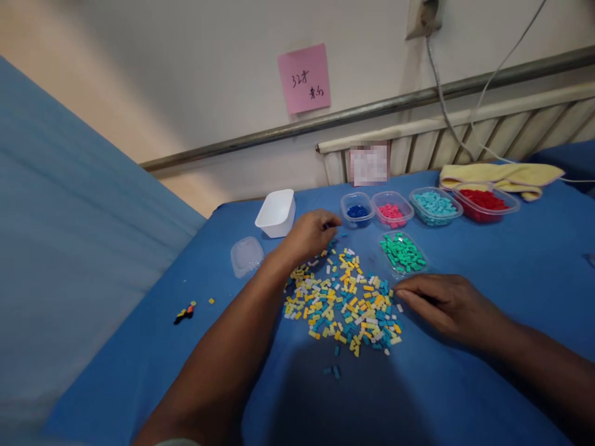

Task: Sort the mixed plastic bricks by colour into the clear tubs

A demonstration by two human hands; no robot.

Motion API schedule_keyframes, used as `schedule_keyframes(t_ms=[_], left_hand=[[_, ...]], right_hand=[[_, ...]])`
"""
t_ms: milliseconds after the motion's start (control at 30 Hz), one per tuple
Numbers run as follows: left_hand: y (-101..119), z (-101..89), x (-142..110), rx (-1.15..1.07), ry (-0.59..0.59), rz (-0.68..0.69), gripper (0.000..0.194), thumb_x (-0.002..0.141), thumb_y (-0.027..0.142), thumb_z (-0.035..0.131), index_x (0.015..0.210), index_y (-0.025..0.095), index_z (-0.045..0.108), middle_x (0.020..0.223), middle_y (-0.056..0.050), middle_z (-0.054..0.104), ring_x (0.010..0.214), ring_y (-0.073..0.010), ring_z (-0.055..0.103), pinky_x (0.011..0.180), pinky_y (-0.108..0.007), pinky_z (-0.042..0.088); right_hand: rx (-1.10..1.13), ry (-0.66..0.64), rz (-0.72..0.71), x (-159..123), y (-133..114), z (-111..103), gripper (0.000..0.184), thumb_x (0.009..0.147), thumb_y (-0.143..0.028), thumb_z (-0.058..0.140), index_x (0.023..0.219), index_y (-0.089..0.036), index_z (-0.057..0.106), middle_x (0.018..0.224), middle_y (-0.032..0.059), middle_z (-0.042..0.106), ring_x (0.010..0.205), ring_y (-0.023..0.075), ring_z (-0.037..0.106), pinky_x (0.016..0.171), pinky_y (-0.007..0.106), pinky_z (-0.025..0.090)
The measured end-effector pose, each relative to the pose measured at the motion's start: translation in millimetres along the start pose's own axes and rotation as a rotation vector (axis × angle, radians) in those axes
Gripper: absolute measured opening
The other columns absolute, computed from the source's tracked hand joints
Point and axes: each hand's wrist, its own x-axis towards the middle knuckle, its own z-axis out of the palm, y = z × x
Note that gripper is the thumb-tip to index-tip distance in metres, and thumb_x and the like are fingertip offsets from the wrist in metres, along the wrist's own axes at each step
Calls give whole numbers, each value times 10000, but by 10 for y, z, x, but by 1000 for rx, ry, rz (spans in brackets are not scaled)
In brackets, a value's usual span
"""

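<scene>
My left hand (312, 234) reaches over the far edge of a loose pile of small building bricks (346, 300) in yellow, orange, white and teal. Its fingers are curled together just left of a clear tub of dark blue bricks (357, 211); whatever they hold is hidden. At the pile's right edge, my right hand (439, 303) has thumb and forefinger pinched together, and I cannot make out anything between them. Just beyond it sits a clear tub of green bricks (403, 253).
Along the back stand tubs of pink bricks (392, 215), light blue bricks (435, 207) and red bricks (484, 205), beside a yellow cloth (499, 178). A white container (277, 214) and clear lid (246, 256) are at left. A small dark cluster of bricks (185, 313) lies further left.
</scene>
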Motion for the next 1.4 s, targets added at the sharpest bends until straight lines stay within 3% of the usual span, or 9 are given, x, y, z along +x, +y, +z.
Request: schedule_keyframes(t_ms=[100, 167, 267, 467, 633, 800, 1000, 1167, 1400], left_hand=[[-282, -258, -147, 29, 33, -230, 239, 972, 80, 719, 1175, 144, 828, 1125, -71, 814, 965, -208, 745, 907, -326, 566], [-383, -329, -209, 26, 15, -291, 243, 983, 94, 714, 1192, 137, 830, 1105, -72, 821, 952, -210, 750, 886, -322, 561], [-401, -298, -247, 83, -52, -266, 262, 984, 94, 698, 1195, 152, 843, 1132, -72, 824, 959, -212, 756, 879, -320, 552], [-233, -103, -263, 330, -291, -143, 233, 988, 123, 690, 1118, 204, 865, 1133, -62, 828, 973, -239, 747, 804, -327, 500], [-130, -88, -294, 513, -336, -228, 240, 1029, 181, 659, 1168, 207, 853, 1191, -89, 813, 1057, -299, 738, 763, -357, 455], [-184, -191, -364, 481, -372, -268, 186, 1022, 194, 677, 1112, 212, 839, 1119, -68, 816, 990, -262, 730, 725, -338, 422], [-189, -211, -381, 538, -285, -215, 200, 1073, 217, 580, 1055, 166, 773, 1069, -91, 790, 898, -257, 701, 681, -354, 389], [-176, -39, -266, 482, -155, -99, 259, 1087, 182, 587, 1278, 173, 761, 1267, -97, 759, 1131, -282, 711, 834, -362, 490], [-265, 74, -203, 573, -333, 116, 308, 1067, 126, 564, 1213, 180, 830, 1156, -124, 717, 1060, -282, 699, 836, -356, 512]], right_hand=[[-3, -1, -8, -23, 38, 26, 197, 1127, -291, 602, 1146, -274, 797, 1057, 23, 874, 878, 198, 838, 780, 306, 665], [-5, -2, -7, -33, 57, 37, 195, 1128, -301, 606, 1167, -279, 796, 1062, 23, 875, 881, 200, 839, 775, 309, 667], [-9, -9, 1, -36, 59, 36, 190, 1129, -308, 611, 1171, -283, 795, 1069, 21, 875, 882, 198, 841, 769, 304, 672], [-6, -9, 10, -37, 40, 10, 185, 1121, -317, 618, 1147, -288, 798, 1076, 20, 880, 884, 214, 848, 769, 321, 681], [-3, -35, 23, -60, 63, -7, 173, 1123, -311, 621, 1174, -303, 787, 1082, 7, 874, 890, 203, 842, 765, 317, 670], [-34, -76, 20, -92, 90, -16, 172, 1131, -312, 614, 1193, -311, 775, 1110, 13, 871, 917, 212, 843, 773, 325, 669], [-44, -57, 5, -91, 98, -6, 180, 1128, -314, 617, 1194, -299, 784, 1126, 27, 876, 931, 220, 849, 794, 330, 679], [-30, -69, 32, -73, 72, -12, 185, 1117, -318, 625, 1168, -286, 801, 1130, 37, 877, 941, 233, 849, 807, 348, 686], [-21, -75, 48, -62, 53, -24, 194, 1109, -331, 635, 1174, -288, 813, 1115, 41, 877, 929, 238, 847, 804, 360, 693]])
